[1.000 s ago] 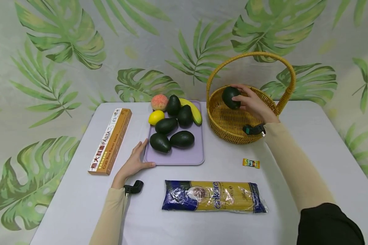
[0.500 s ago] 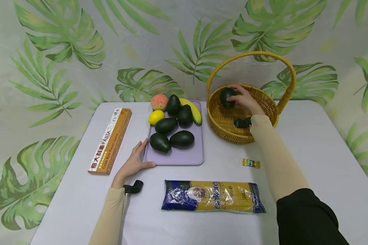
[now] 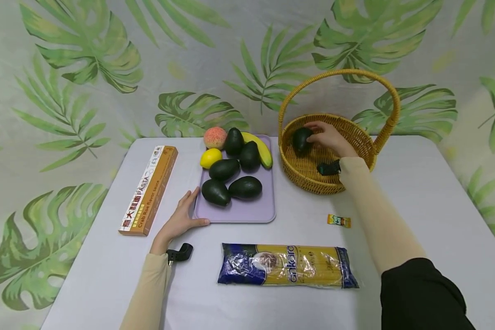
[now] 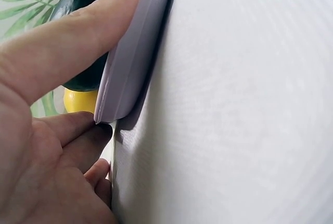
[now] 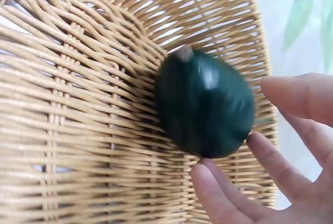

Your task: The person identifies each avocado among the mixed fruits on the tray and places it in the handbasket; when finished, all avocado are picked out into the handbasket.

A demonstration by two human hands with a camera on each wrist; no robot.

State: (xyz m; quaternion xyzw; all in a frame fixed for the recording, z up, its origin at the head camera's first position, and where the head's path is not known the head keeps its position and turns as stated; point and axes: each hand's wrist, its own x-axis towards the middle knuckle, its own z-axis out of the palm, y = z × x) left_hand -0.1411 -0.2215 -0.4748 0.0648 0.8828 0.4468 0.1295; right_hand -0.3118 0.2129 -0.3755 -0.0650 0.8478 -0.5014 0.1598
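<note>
In the basket (image 3: 313, 185), a round wicker one with a tall arched handle, a dark green avocado (image 3: 301, 141) lies near the left wall. My right hand (image 3: 330, 137) is beside it, reaching inside the basket. The right wrist view shows the thumb apart from the avocado (image 5: 205, 104) and the other fingertips at its lower side. At the near left corner of the lilac tray (image 3: 247, 215), my left hand (image 3: 180, 220) rests with thumb and fingers spread along the rim. The tray bears several avocados (image 3: 245, 187), a lemon (image 3: 211, 158), a peach (image 3: 215, 137) and a banana (image 3: 264, 153).
Left of the tray lies a long pasta box (image 3: 148, 190). A bag of spaghetti (image 3: 288, 265) lies across the near side of the table. One small wrapped snack (image 3: 339, 221) sits in front of the basket. A leaf-patterned cloth (image 3: 198, 68) hangs behind.
My right hand has lowered the avocado into the left part of the basket, and the fingers have loosened from it. The left hand has stayed at the tray corner.
</note>
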